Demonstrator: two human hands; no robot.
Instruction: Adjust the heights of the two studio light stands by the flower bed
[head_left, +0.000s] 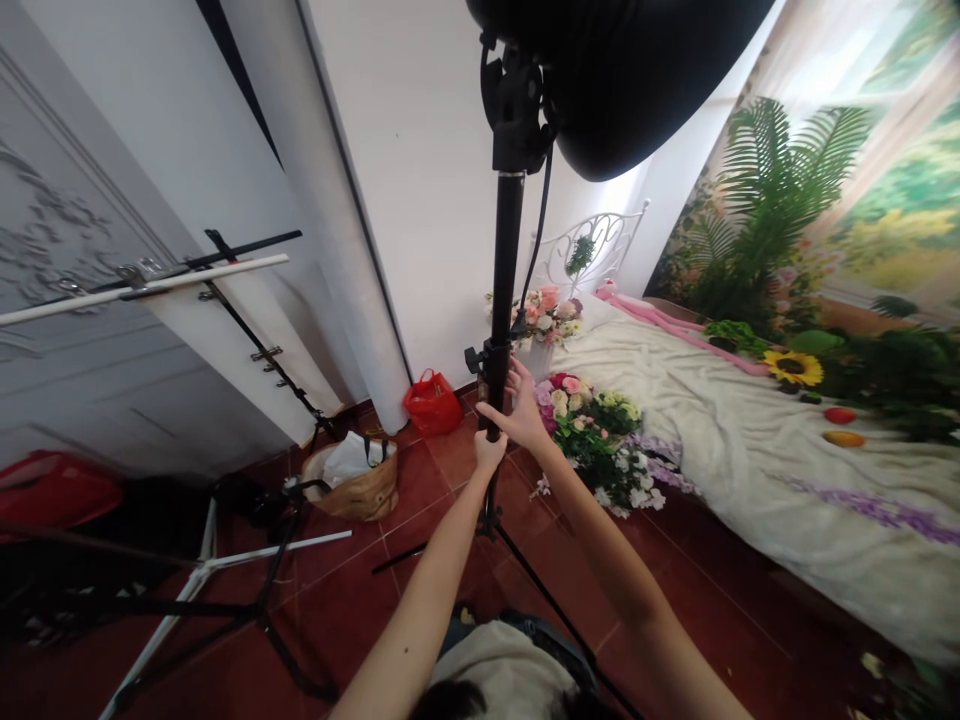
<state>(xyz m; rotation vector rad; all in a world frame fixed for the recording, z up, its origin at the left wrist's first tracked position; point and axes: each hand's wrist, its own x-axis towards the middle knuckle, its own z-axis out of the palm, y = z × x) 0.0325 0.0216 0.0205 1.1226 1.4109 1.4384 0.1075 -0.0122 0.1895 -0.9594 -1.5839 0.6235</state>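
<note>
Red tile floor [427, 475], white wall [420, 180] behind, bed [652, 370] on the right. Stand [507, 260] is upright in front of the person, its lower part partly hidden by the arms. Left hand [490, 452] is closed round its pole; right hand [523, 410] touches just above, thumb across the front, fingers partly hidden, can't tell how firm. Lamp [637, 80] cut off at top edge. Basket [367, 497] holds a white bag [351, 456]. Red bag [435, 408]: contents unclear. Far-left dark pile [97, 570] is probably fabric, too dim.
</note>
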